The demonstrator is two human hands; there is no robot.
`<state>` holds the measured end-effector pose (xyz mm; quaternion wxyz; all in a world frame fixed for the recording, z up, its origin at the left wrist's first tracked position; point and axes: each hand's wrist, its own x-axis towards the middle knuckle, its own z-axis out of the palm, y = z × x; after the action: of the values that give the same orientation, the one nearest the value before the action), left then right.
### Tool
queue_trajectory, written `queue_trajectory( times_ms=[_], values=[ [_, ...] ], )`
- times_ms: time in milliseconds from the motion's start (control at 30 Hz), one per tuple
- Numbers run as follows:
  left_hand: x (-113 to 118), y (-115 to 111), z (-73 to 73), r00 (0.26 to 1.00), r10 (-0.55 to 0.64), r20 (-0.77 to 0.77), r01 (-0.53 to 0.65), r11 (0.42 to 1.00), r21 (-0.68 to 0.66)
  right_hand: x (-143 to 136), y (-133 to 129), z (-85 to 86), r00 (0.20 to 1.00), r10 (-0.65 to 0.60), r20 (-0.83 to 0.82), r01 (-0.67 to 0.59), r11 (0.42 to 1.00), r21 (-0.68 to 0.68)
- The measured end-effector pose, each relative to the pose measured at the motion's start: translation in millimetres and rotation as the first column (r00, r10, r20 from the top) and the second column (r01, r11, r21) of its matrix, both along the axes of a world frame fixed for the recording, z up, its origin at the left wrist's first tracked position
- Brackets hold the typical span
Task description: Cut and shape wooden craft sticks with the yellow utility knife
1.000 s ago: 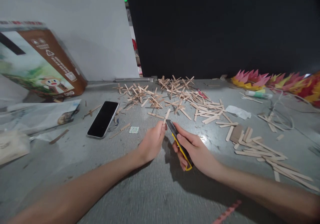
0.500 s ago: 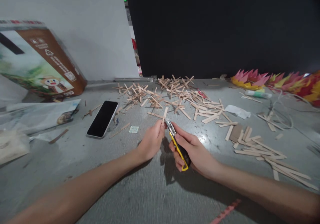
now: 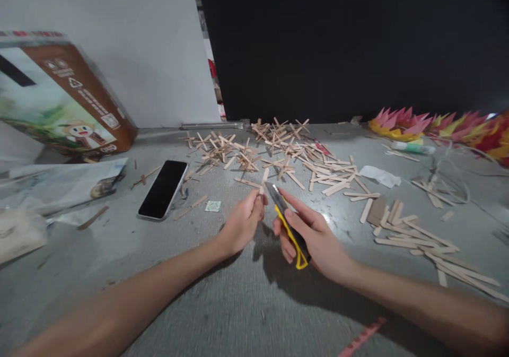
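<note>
My left hand (image 3: 243, 223) is closed around a wooden craft stick (image 3: 265, 176), whose upper end sticks up past the fingers. In my right hand (image 3: 312, 229) is a yellow and black utility knife (image 3: 293, 228), gripped along its handle. The knife's metal blade end points up and left, close beside the stick and with a small gap to it. Just beyond my hands lies a pile of craft sticks (image 3: 332, 176), many of them joined into crosses (image 3: 225, 149). The lower part of the held stick is hidden in my left fingers.
A phone (image 3: 164, 190) lies left of my hands near a small paper square (image 3: 212, 206). More loose sticks (image 3: 421, 240) spread at the right. Pink and yellow paper petals (image 3: 400, 123) and a cable (image 3: 463, 187) are far right. A printed box (image 3: 91, 97) stands back left.
My right hand has drawn the knife slightly right, away from the stick, so a gap now shows between blade and stick. My left hand has barely moved.
</note>
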<state>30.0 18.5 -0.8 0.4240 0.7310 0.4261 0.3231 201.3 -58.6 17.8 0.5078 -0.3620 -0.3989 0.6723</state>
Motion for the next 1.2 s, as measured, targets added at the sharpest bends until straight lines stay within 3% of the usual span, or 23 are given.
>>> queue_trajectory(
  times_ms=[133,233,333,500,700,800,1033,1200],
  values=[
    [0.1,-1.2,4.1,0.998,-0.047,0.031,0.048,0.998,-0.034,13.9,13.9,0.9,0.937,-0.185,0.296,0.119,0.967,0.226],
    [-0.5,-2.7,6.9,0.996,-0.078,0.042,0.081,0.995,-0.055,22.5,24.1,-0.5,0.801,-0.328,0.501,0.164,0.925,0.342],
    [-1.2,-4.0,8.7,0.991,-0.129,0.02,0.13,0.989,-0.064,26.5,30.7,-5.3,0.682,-0.454,0.573,0.167,0.86,0.482],
    [-2.0,-4.2,7.0,0.97,-0.239,-0.039,0.237,0.97,-0.057,30.2,33.8,-15.4,0.598,-0.571,0.562,-0.031,0.685,0.728],
    [-2.3,-4.6,7.3,0.96,-0.277,0.037,0.279,0.955,-0.097,38.8,33.9,-26.6,0.506,-0.63,0.59,-0.277,0.529,0.802],
    [-2.5,-5.4,10.3,0.953,-0.294,0.067,0.301,0.945,-0.127,40.3,34.6,-29.7,0.483,-0.663,0.572,-0.3,0.488,0.819],
    [-2.5,-6.7,5.7,0.959,-0.274,0.074,0.281,0.954,-0.107,38.6,33.2,-26.0,0.519,-0.691,0.502,-0.277,0.42,0.864],
    [-4.1,-6.7,3.0,0.962,-0.27,0.036,0.272,0.959,-0.083,39.4,29.8,-24.2,0.548,-0.675,0.495,-0.206,0.464,0.861]
  ],
)
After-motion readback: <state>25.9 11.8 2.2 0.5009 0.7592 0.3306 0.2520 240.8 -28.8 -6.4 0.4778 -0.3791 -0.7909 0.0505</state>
